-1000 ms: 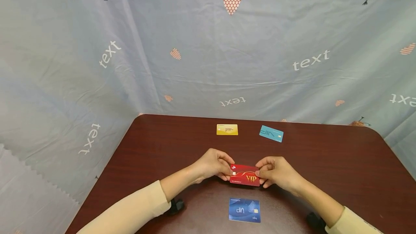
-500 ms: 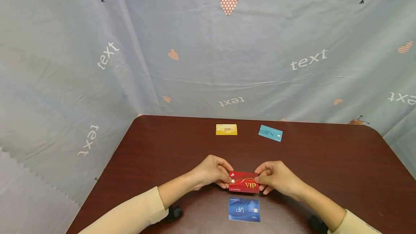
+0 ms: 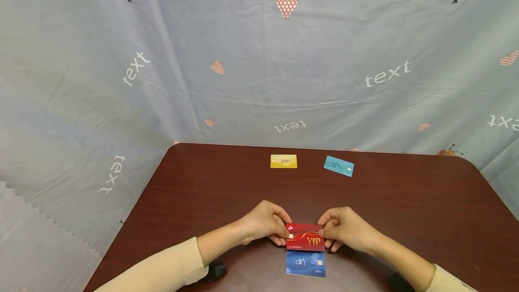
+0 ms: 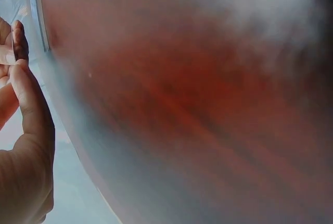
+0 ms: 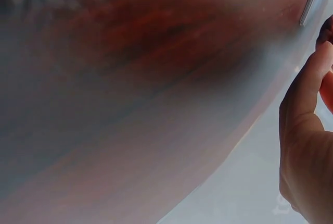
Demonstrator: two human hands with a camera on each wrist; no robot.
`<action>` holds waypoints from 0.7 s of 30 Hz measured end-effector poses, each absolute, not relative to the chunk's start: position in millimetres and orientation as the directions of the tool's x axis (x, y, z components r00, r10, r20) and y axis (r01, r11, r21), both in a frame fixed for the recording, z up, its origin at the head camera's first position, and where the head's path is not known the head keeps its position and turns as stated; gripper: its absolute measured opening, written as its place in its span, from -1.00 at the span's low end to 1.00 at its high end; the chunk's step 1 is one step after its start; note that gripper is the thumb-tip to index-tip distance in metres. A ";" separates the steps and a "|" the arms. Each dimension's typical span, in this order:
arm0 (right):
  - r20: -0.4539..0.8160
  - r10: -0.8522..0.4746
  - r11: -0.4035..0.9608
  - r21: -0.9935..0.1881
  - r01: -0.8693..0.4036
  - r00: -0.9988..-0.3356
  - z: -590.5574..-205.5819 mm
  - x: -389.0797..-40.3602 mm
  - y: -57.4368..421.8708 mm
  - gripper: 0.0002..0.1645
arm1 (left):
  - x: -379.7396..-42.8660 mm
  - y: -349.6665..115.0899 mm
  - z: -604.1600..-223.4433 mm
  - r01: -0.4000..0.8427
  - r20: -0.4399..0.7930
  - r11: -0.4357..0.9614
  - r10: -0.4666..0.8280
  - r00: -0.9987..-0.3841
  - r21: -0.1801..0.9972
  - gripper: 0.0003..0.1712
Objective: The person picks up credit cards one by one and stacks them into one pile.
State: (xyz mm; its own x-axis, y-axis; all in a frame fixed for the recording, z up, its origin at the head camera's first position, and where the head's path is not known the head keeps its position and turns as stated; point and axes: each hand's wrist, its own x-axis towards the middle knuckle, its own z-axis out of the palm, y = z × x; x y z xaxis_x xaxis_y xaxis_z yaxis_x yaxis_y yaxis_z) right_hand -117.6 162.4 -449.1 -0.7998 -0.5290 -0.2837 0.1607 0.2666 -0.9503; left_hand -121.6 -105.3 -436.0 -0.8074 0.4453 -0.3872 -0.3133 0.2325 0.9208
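Between both hands in the head view is a red VIP card (image 3: 304,237). My left hand (image 3: 265,223) pinches its left edge, and my right hand (image 3: 344,229) pinches the right edge. Directly below it on the table lies a blue VIP card (image 3: 304,265), whose upper edge the red card covers in this view; whether the two touch I cannot tell. In the left wrist view the left hand (image 4: 28,114) holds the thin card edge-on at the far left. The right wrist view shows the right hand (image 5: 307,125) at the right side, its fingertips partly cut off.
A yellow card (image 3: 284,161) and a teal VIP card (image 3: 339,166) lie near the far edge of the dark red-brown table (image 3: 219,179). A patterned grey-blue cloth (image 3: 243,35) hangs behind and beside the table.
Both hands have brought the red card nearer to the body, from above the blue card until it overlaps that card's top edge. The other cards have stayed put.
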 end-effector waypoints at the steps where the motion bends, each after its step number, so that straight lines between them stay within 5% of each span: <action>1: -0.282 -0.534 0.268 -0.950 0.157 -0.797 -449.5 -117.2 162.7 -0.76 | -120.3 -105.0 -436.4 -0.316 -0.391 0.235 0.447 -0.805 0.919 -0.77; 21: -0.283 -0.592 0.285 -0.949 0.133 -0.755 -453.3 -103.0 163.4 -0.83 | -103.0 -102.0 -438.5 -0.311 -0.408 0.269 0.488 -0.772 0.911 -0.75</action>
State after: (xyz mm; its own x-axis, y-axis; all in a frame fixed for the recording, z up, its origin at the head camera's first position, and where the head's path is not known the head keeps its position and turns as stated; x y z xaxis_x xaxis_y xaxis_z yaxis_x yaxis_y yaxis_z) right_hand -103.0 163.4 -453.3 -0.7550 -0.5915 -0.2831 0.1330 0.2846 -0.9494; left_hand -103.0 -102.0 -438.5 -0.7717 0.4881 -0.4077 -0.3114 0.2690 0.9114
